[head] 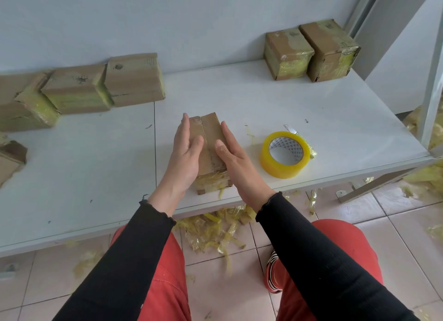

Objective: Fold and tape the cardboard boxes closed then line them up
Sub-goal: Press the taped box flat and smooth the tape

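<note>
Now, box: small cardboard box (208, 143) stands on the table (299, 104) near its front edge, between both hands, top flaps folded shut with the seam still untaped.
Left hand: left hand (185, 150) lies flat, fingers straight, pressing the left flap and side.
Right hand: right hand (233, 152) lies flat likewise on the right flap.
Handling: likely light and stiff, but worn; old tape makes the lower walls slick. Flaps will probably spring up if released.
Hold: squeeze opposite side walls, thumbs over the seam.
Tape: tape roll (285, 154) just right of the right hand.
Lined boxes: two taped boxes (311, 50) far beyond the right hand.
</note>
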A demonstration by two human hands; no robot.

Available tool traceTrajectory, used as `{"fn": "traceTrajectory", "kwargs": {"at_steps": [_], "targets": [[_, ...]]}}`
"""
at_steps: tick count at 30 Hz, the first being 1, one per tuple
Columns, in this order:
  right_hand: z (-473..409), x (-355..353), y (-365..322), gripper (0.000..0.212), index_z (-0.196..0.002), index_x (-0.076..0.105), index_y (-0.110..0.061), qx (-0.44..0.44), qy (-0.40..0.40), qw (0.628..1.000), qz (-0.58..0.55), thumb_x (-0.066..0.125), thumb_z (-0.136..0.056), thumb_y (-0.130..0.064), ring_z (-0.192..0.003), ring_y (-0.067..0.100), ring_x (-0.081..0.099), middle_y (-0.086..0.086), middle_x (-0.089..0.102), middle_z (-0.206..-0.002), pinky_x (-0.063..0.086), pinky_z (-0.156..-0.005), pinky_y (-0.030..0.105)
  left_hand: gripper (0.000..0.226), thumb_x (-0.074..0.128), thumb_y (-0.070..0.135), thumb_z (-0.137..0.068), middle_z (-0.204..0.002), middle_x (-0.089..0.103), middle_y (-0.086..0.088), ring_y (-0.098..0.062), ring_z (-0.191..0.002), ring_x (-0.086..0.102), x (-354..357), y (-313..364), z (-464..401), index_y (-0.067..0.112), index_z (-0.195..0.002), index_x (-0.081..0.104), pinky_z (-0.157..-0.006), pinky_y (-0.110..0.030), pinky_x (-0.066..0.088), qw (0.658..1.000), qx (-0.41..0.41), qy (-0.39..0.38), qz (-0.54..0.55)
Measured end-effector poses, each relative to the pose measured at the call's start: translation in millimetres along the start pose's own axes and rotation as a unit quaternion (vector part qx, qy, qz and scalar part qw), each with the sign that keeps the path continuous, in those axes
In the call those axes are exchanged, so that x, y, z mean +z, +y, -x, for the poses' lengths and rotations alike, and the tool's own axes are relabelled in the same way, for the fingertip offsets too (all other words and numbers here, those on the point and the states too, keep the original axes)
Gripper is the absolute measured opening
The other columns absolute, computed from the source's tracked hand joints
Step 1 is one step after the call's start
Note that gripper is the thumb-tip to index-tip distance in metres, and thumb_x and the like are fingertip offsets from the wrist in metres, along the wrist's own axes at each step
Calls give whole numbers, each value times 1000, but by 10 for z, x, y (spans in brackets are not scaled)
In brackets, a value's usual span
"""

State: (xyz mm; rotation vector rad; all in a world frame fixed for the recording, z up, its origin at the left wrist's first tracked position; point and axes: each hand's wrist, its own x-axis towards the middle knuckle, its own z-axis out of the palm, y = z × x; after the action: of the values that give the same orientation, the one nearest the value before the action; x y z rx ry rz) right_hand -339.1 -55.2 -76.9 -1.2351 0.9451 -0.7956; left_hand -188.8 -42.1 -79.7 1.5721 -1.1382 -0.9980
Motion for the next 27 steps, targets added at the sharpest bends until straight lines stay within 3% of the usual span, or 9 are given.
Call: {"fn": "traceTrajectory", "kwargs": {"at_steps": [2,6,9,13,15,19,21,24,27], "targets": [[-63,-19,0,59,-164,19,-27,11,-2,1000,-23,44,-111,-23,-138,-8,45,-18,40,-157,36,-118,21,69,41,43,-105,-172,8,16,-4,-157,13,22,-2,-61,41,-164,4,-129,-43,21,1000,3,0,-15],[-255,-97,-16,58,-163,23,-28,12,6,1000,-10,45,-111,-21,-133,-11,48,-24,47,-148,36,-119,21,66,37,30,-112,-173,2,10,-5,-158,5,71,69,-243,32,-166,0,-130,-41,14,999,11,1,-45],[-437,-134,-51,59,-163,24,-26,6,17,1000,17,48,-108,-23,-141,4,47,-8,44,-159,35,-122,33,65,35,29,-113,-174,-2,8,-7,-159,0,91,118,-391,30,-166,-2,-131,-41,10,999,3,6,-52],[-536,-142,-151,58,-163,24,-22,8,21,999,47,46,-110,-18,-118,-15,53,-16,47,-144,43,-98,7,66,35,26,-113,-174,-3,5,-8,-159,-1,120,183,-476,27,-166,-3,-131,-39,7,998,-3,13,-68],[-520,-135,-212,59,-163,25,-25,12,24,996,82,49,-109,-21,-114,-12,53,-17,47,-142,42,-89,2,68,38,28,-112,-174,-3,5,-9,-159,0,107,197,-487,28,-166,-2,-131,-40,9,998,-11,4,-69],[-524,-219,-396,65,-162,30,-24,22,26,991,128,60,-104,-28,-127,4,49,-5,43,-157,44,-101,20,73,57,28,-106,-173,10,1,-14,-159,12,8,349,-525,27,-166,15,-129,-41,19,994,-30,24,-106],[-509,-392,-493,62,-158,39,-23,1,50,986,157,63,-102,-35,-135,7,44,-4,44,-158,37,-105,23,66,62,21,-102,-170,19,-3,-16,-158,16,1,530,-460,22,-160,32,-128,-37,19,983,45,81,-155],[-476,-934,-427,44,-142,59,-21,-17,158,962,223,62,-101,-37,-131,16,54,0,61,-141,42,-107,31,47,57,8,-95,-149,47,-8,-26,-141,41,189,758,-235,13,-142,54,-120,-37,31,926,256,136,-244],[-409,-1595,-213,38,-134,62,-13,60,236,919,310,54,-100,-27,-125,28,58,9,64,-134,45,-104,33,42,57,12,-96,-124,61,-5,-22,-112,59,678,862,-1,12,-138,55,-100,-48,48,925,296,21,-238]]}}
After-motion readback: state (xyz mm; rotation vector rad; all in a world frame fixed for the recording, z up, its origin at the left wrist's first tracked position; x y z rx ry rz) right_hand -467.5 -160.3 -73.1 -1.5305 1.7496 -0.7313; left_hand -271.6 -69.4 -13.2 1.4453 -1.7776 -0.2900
